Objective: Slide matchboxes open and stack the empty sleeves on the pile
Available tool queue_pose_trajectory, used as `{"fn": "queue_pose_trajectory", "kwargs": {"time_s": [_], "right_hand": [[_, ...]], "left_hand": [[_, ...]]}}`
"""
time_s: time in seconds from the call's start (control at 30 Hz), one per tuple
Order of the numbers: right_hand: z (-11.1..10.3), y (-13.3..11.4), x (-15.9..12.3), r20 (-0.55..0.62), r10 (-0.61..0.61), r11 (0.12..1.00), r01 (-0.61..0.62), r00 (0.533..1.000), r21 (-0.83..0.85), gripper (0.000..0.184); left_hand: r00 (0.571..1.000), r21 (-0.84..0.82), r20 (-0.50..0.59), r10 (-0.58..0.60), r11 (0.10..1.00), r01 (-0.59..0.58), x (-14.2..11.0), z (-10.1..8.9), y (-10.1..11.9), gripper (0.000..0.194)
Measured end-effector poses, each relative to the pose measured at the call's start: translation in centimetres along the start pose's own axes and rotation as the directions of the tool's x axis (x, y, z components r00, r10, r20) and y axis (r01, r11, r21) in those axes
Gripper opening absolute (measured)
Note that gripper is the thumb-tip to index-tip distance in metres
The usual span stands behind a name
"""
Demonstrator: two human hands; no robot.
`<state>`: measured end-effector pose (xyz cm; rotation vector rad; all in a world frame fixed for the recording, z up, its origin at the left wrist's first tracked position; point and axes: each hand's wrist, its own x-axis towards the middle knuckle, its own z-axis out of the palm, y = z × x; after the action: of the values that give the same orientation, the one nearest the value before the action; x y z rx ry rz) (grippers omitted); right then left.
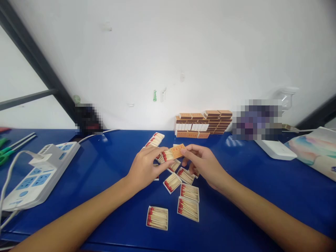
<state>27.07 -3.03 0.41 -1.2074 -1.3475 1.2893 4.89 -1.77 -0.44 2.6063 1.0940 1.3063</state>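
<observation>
My left hand point(145, 166) pinches a matchbox tray point(167, 155) between thumb and fingers, its red-headed matches showing. My right hand point(206, 164) grips the orange matchbox sleeve point(177, 152), which covers the right part of that tray. Both are held above the blue table. Beneath and in front of my hands lie several open trays full of matches, among them one tray point(172, 182) between my wrists, a pair of touching trays point(188, 208) nearer me, and a separate tray point(157, 218) at the front. Some trays are partly hidden behind my hands.
Against the white wall stands a stack of closed matchboxes point(203, 124). A white power strip point(39, 175) with cables lies at the left, near green-handled scissors point(5, 154). At the right are a white box-shaped object point(278, 150) and a pastel-patterned packet point(312, 147).
</observation>
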Motion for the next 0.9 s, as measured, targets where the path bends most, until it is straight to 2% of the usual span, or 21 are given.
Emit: {"fn": "queue_pose_trajectory", "kwargs": {"time_s": [0.1, 0.17, 0.3, 0.37, 0.43, 0.53, 0.7, 0.8, 0.9], "right_hand": [[-1.4, 0.3, 1.2, -0.113, -0.097, 0.994, 0.092, 0.989, -0.051, 0.046], [-3.0, 0.3, 2.4, -0.227, -0.235, 0.971, 0.215, 0.945, -0.107, 0.047], [-7.4, -0.4, 5.5, -0.451, -0.443, 0.896, 0.389, 0.775, -0.213, 0.049], [-9.8, -0.9, 7.1, -0.554, -0.470, 0.880, 0.412, 0.687, -0.236, 0.048], [-11.9, -1.3, 8.5, -0.626, -0.466, 0.881, 0.390, 0.626, -0.266, 0.044], [-14.1, -1.5, 10.2, -0.673, -0.440, 0.898, 0.309, 0.594, -0.314, 0.036], [-15.6, -0.6, 11.8, -0.678, -0.475, 0.869, 0.176, 0.561, -0.462, 0.027], [-15.3, -0.3, 11.8, -0.625, -0.564, 0.793, 0.142, 0.540, -0.593, 0.029], [-14.4, -0.5, 10.6, -0.579, -0.634, 0.727, 0.140, 0.514, -0.672, 0.031]], "left_hand": [[0.999, 0.022, 0.003, -0.049, 0.999, 0.049, 0.0, -0.3, -0.3, 0.034], [0.997, 0.031, 0.000, -0.076, 0.997, 0.076, 0.2, -0.6, -0.4, 0.035], [0.996, 0.033, 0.028, -0.081, 0.996, 0.080, 0.7, -1.6, 0.5, 0.037], [0.994, 0.048, 0.084, -0.070, 0.997, 0.067, 0.8, -2.5, 1.4, 0.039], [0.990, 0.074, 0.130, -0.054, 0.996, 0.044, 0.5, -3.8, 2.2, 0.040], [0.989, 0.129, 0.136, -0.050, 0.991, 0.032, -1.2, -6.5, 2.7, 0.037], [0.956, 0.196, 0.164, -0.243, 0.958, 0.210, -7.0, -10.4, 1.9, 0.032], [0.943, 0.248, 0.152, -0.295, 0.935, 0.253, -9.8, -11.2, 1.3, 0.033], [0.942, 0.298, 0.172, -0.289, 0.926, 0.230, -11.1, -11.0, 0.5, 0.030]]}}
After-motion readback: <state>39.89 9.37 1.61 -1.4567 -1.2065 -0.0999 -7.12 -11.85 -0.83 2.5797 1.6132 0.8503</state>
